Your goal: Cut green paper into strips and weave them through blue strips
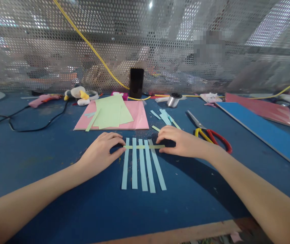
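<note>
Now the green strip (144,146) lies sideways across five blue strips (142,169); left hand (101,152) pinches its left end, right hand (181,142) its right

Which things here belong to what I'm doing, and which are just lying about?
In use: left hand, right hand, green strip, five blue strips.
Lying about: scissors, pink sheet, green sheets, spare strips, spool, phone, glue gun.
</note>
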A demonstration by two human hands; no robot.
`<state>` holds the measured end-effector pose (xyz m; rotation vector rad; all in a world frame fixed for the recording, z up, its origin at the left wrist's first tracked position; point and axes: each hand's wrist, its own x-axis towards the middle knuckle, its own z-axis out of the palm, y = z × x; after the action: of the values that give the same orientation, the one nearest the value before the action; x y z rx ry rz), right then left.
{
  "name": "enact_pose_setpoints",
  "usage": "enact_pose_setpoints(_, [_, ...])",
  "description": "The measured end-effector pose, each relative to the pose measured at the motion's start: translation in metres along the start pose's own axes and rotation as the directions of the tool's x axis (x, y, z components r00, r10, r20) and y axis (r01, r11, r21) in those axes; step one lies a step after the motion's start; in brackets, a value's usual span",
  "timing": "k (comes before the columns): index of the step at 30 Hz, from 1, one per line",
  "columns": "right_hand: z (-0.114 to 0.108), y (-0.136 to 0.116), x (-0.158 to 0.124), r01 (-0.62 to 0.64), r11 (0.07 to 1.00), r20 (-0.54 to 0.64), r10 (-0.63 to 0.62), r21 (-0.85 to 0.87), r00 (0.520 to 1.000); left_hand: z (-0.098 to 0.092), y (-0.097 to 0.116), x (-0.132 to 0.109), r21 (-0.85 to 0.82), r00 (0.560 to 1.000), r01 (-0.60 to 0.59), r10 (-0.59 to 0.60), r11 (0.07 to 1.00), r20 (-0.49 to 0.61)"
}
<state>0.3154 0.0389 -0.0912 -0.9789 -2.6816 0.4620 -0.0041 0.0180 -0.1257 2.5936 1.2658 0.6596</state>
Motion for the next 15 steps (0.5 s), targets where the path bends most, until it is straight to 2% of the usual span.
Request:
enact_pose_setpoints(7, [-0.001, 0.006, -0.001, -0.027, 0.999, -0.005, 0.027, 0.023, 1.000, -0.001, 0.001, 0.001, 0.043, 0.999, -0.032, 0.032, 0.999, 0.015])
enact_pose_setpoints(15, [0.007, 0.003, 0.002, 0.021, 0.999, -0.057, -0.018, 0.048, 0.998, -0.001, 0.002, -0.001, 0.059, 1.000, -0.011, 0.011, 0.998, -0.003])
